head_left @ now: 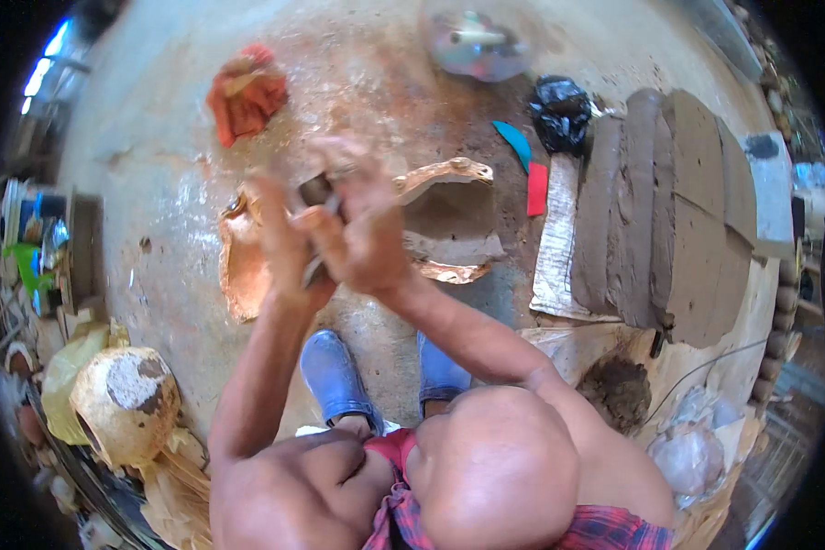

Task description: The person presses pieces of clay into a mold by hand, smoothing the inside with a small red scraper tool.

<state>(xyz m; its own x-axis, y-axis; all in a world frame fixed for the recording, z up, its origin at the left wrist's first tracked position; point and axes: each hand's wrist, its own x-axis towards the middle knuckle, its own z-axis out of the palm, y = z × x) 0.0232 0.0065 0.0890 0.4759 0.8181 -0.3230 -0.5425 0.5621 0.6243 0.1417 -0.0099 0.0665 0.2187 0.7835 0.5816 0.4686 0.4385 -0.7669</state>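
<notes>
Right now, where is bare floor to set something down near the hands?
Bare concrete floor lies left of the hands, between the orange cloth and the round pale pot. Another patch is ahead, between that cloth and the clear plastic bag. Crowded: right side, with clay slabs, black bag and the mould pieces.

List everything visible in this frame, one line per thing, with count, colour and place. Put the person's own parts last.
clay lump: one, grey-brown, between both hands, centre
mould halves: two, orange-tan, on the floor under the hands
clay slabs: a stack, dark grey, right
orange cloth: one, upper left
black bag: one, top right of centre
blue scraper: one, beside the black bag
red card: one, below the blue scraper
round pot: one, tan, lower left
loose clay pile: one, dark brown, lower right
blue shoes: two, lower centre
left hand: fingers on the clay lump
right hand: fingers on the clay lump
</notes>
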